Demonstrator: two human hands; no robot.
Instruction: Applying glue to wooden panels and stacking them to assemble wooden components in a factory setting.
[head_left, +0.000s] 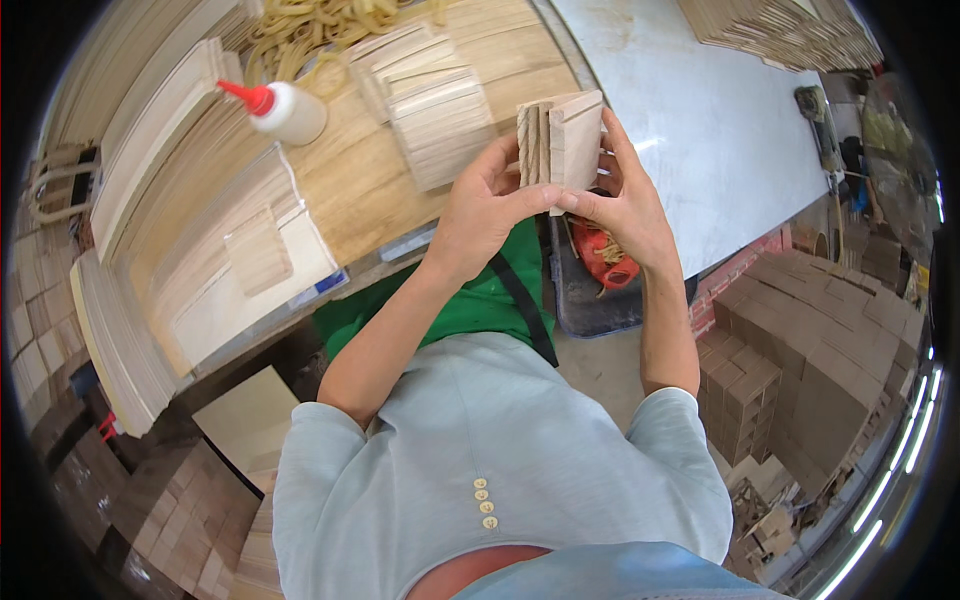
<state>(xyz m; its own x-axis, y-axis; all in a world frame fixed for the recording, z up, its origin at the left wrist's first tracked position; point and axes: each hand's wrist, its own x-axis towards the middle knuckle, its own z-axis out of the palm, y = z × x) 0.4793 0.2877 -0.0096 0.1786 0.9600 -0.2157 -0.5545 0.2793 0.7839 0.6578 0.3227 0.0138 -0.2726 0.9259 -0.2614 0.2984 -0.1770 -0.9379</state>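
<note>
Your left grip and right grip pinch one small stack of wooden panels at the wooden tabletop's right edge. Far left, one white bottle with a red cap sits near one pile of yellow bands. A second, pale tabletop extends right; brown stacks stand near right.

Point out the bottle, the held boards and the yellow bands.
Bottle (295, 114), head view: white body.
Held boards (577, 145), head view: right board's broad face.
Yellow bands (312, 24), head view: middle of the pile.
</note>
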